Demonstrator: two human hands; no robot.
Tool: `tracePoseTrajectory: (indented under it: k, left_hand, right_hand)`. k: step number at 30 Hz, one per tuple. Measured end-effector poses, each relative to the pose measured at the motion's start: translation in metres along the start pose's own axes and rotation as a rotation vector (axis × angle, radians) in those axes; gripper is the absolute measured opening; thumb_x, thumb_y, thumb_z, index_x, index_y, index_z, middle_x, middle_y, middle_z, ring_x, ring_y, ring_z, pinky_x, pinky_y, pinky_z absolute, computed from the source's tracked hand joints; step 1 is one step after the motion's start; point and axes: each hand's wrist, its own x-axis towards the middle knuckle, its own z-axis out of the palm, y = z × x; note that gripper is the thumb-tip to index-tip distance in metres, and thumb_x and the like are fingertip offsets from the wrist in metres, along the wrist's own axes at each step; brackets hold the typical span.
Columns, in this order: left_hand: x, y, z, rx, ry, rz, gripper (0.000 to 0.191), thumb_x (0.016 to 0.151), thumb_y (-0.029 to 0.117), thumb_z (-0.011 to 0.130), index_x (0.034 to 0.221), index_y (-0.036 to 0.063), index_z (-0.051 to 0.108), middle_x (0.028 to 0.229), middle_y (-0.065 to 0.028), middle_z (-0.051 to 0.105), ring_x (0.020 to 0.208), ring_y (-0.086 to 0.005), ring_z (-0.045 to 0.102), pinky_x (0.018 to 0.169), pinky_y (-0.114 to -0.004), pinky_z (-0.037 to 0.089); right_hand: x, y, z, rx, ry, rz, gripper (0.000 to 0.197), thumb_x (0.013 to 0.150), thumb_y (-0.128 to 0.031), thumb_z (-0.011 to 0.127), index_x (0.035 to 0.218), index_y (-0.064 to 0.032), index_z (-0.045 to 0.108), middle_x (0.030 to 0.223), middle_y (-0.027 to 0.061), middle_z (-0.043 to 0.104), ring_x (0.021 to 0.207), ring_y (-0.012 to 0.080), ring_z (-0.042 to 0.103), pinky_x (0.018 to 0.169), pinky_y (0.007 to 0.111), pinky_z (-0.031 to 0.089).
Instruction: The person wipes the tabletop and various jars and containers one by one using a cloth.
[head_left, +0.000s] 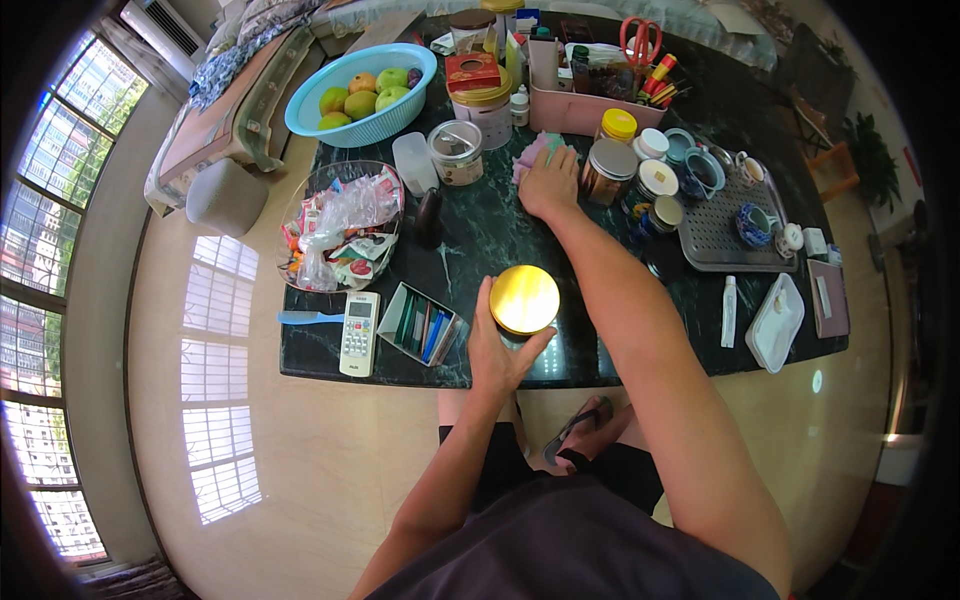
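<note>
My left hand (501, 352) is wrapped around a jar with a shiny gold lid (525, 298), near the front edge of the dark green marble tabletop (420, 262). The lid faces up and hides most of the jar's body. Farther in, my right hand (553, 181) is on a bunched pink and green cloth (529, 156), its fingers over the cloth. Just right of that hand stands a glass jar with a silver lid (611, 161). A clear-lidded canister (456, 150) is to the left of the cloth.
At left are a blue fruit basket (352, 135), a bowl of wrapped snacks (341, 229), a remote control (359, 334) and a box of pens (420, 326). A pink organizer (585, 112) stands behind. A metal tray (739, 255) with cups, a tube (728, 311) and a white dish (776, 322) lie right.
</note>
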Motion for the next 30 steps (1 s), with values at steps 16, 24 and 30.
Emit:
tracePoseTrajectory:
  k: [16,24,30]
  left_hand:
    - [0.003,-0.003,-0.002,0.020,0.013,0.050,0.108,0.072,0.028,0.093,0.157,-0.0004,0.032,0.139,-0.0256,0.059,0.127,-0.0383,0.061,0.107,-0.044,0.048]
    - [-0.006,-0.009,0.003,-0.172,0.056,0.001,0.107,0.076,0.033,0.092,0.155,-0.0027,0.030,0.136,-0.0256,0.061,0.125,-0.0394,0.063,0.104,-0.043,0.050]
    - [-0.009,-0.012,-0.006,-0.155,0.084,0.044,0.100,0.080,0.039,0.088,0.152,-0.0026,0.033,0.131,-0.0234,0.066,0.121,-0.0381,0.066,0.102,-0.042,0.052]
  right_hand:
    - [-0.024,-0.006,-0.009,0.201,-0.021,-0.621,0.048,0.098,-0.017,0.055,0.144,-0.0055,0.053,0.153,0.0222,0.048,0.145,0.0451,0.041,0.120,0.052,0.034]
    - [-0.057,-0.018,-0.018,0.324,-0.153,-0.799,0.049,0.097,-0.013,0.056,0.146,-0.0130,0.055,0.155,0.0192,0.050,0.146,0.0437,0.040,0.121,0.052,0.031]
    - [-0.085,-0.013,-0.027,0.574,-0.432,-0.899,0.031,0.099,-0.011,0.058,0.127,-0.0170,0.071,0.151,0.0154,0.057,0.152,0.0411,0.036,0.125,0.052,0.026]
